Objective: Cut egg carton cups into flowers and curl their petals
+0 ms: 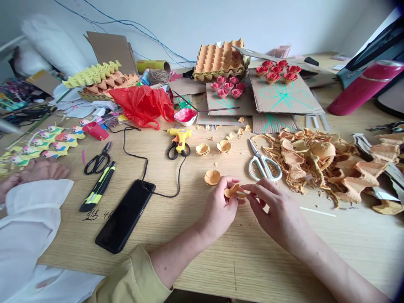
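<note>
My left hand (222,206) is closed on a small tan egg-carton flower cup (232,191), petals outward. At the cup's right edge, my right hand (274,206) pinches with thumb and forefinger. It seems to grip a petal, though the fingertips hide part of it. Just beyond my left hand sits a finished-looking tan cup (212,177). Two more cups, one on the left (202,149) and one on the right (224,146), stand farther back. White-handled scissors (264,162) lie open beyond my right hand.
A yellow glue gun (179,139), phone (124,216), utility knife (98,187) and black scissors (99,160) lie left. Carton scraps (315,164) heap right. Red flowers (273,76) on cardboard (285,99) stand behind. A co-worker's white sleeve (34,210) is at left.
</note>
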The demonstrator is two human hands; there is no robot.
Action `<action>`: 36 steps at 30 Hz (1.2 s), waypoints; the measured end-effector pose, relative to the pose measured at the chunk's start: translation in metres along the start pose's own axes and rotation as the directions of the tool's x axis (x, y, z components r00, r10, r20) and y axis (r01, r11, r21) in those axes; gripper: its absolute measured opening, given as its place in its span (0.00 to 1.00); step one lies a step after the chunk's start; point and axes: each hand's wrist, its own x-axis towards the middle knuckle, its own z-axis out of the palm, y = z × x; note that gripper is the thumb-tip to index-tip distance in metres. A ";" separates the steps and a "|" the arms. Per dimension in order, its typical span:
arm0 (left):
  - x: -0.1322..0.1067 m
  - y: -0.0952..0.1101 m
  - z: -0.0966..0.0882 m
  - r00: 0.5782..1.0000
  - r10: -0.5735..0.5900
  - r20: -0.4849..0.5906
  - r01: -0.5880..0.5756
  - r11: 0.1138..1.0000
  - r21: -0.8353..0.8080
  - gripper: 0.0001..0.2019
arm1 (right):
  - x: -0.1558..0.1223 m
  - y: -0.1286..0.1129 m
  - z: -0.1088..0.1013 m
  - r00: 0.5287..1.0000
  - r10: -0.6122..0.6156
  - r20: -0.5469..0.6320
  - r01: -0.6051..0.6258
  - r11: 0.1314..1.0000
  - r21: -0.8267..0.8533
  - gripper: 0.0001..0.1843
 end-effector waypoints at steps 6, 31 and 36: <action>-0.002 0.001 0.001 1.000 0.004 0.023 -0.006 0.997 0.083 0.14 | -0.001 0.004 0.004 1.000 0.001 0.010 0.000 0.994 -0.106 0.11; 0.001 0.003 -0.009 0.994 0.102 0.049 -0.113 0.945 0.308 0.08 | -0.002 0.007 0.003 0.997 -0.065 0.029 0.068 0.990 -0.122 0.13; 0.002 0.006 -0.008 0.999 0.032 0.043 -0.041 0.969 0.245 0.07 | -0.002 0.008 0.002 0.992 -0.119 0.036 0.123 0.983 -0.138 0.14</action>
